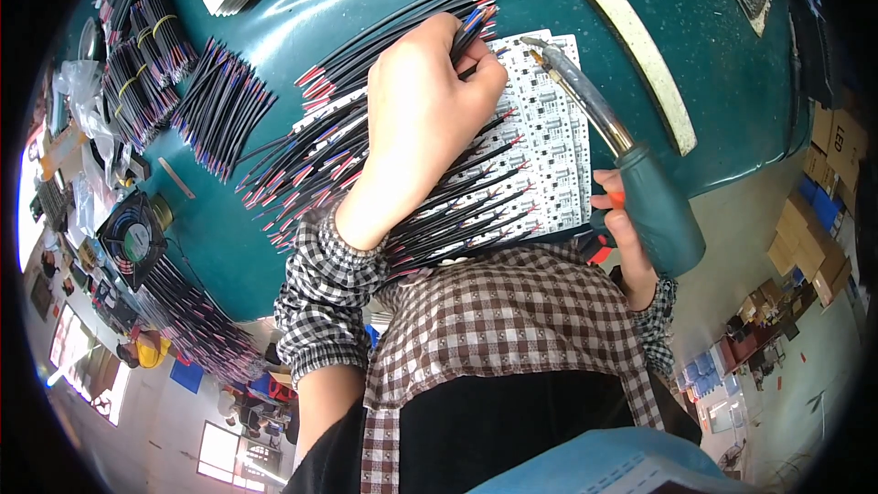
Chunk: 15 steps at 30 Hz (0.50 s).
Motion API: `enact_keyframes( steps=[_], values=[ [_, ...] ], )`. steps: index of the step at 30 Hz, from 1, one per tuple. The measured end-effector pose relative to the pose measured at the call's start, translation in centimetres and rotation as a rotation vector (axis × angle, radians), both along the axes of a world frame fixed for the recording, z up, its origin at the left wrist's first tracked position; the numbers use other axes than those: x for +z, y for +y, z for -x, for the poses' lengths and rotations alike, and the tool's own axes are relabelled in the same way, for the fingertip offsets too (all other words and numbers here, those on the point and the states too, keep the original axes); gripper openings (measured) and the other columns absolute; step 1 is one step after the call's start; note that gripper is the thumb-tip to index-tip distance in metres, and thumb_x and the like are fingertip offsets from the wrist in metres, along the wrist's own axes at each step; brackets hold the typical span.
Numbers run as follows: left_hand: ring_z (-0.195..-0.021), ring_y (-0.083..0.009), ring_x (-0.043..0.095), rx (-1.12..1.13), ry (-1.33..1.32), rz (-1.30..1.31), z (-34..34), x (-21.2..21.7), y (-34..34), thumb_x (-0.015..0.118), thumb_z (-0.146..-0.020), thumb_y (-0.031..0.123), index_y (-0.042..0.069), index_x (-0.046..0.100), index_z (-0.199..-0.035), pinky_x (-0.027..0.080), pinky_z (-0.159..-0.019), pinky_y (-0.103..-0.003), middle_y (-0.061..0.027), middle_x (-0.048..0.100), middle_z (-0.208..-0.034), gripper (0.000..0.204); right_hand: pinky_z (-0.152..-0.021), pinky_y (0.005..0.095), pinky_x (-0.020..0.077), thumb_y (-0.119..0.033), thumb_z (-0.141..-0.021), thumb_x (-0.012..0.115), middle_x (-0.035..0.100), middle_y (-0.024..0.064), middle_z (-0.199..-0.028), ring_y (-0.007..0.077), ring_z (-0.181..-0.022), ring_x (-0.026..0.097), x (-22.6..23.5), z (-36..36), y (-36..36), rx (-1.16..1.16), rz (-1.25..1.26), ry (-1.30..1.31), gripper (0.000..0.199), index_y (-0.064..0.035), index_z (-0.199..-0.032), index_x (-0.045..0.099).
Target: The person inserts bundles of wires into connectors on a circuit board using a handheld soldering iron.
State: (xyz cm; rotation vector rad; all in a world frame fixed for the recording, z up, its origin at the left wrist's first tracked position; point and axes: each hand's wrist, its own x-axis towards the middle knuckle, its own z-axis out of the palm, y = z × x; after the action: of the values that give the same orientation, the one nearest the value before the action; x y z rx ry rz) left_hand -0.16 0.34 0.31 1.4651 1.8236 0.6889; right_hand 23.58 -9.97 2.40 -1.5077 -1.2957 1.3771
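Note:
My left hand (pixel 425 101) is closed around a few black wires (pixel 467 35) with coloured stripped ends, above the far end of the white circuit boards (pixel 553 137). My right hand (pixel 629 242) grips a soldering iron (pixel 660 206) with a green handle and a red part under the fingers. The iron's metal tip slants over the boards, just right of my left fingertips. Rows of black cables (pixel 457 220) run leftward from the boards, beneath my left wrist. More loose cables (pixel 384 32) with red and white ends lie beyond the hand.
Bundled black cables (pixel 151 82) and a loose pile (pixel 222 108) lie at the left on the green table (pixel 302 14). A small fan (pixel 133 238) stands at the left edge. A curved pale strip (pixel 640 64) lies to the right. Cardboard boxes (pixel 805 238) stand beyond the table.

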Motion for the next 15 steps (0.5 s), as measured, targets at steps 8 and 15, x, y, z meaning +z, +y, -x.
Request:
enact_keyframes(
  steps=[8,15],
  values=[
    [-0.059,-0.0388,0.063,-0.016,0.013,0.010,0.2,-0.1,0.1,0.067,-0.078,0.015,0.000,0.058,-0.070,0.050,-0.059,-0.044,-0.0182,0.060,-0.061,0.018,-0.080,0.0293,0.0557,-0.001,-0.077,0.081,0.071,0.0133,-0.098,0.0155,-0.084,0.068,-1.1,-1.3,-0.8,0.047,-0.045,-0.059,0.065,0.0104,-0.133,0.049],
    [-0.060,-0.0380,0.064,-0.013,0.012,0.009,0.2,0.0,0.1,0.067,-0.077,0.015,0.000,0.060,-0.072,0.051,-0.060,-0.043,-0.0182,0.062,-0.062,0.017,-0.080,0.0280,0.0554,-0.001,-0.077,0.081,0.071,0.0124,-0.096,0.0144,-0.084,0.068,-0.4,-0.3,-0.5,-0.005,0.019,-0.060,0.061,0.0111,-0.130,0.053]
  ],
)
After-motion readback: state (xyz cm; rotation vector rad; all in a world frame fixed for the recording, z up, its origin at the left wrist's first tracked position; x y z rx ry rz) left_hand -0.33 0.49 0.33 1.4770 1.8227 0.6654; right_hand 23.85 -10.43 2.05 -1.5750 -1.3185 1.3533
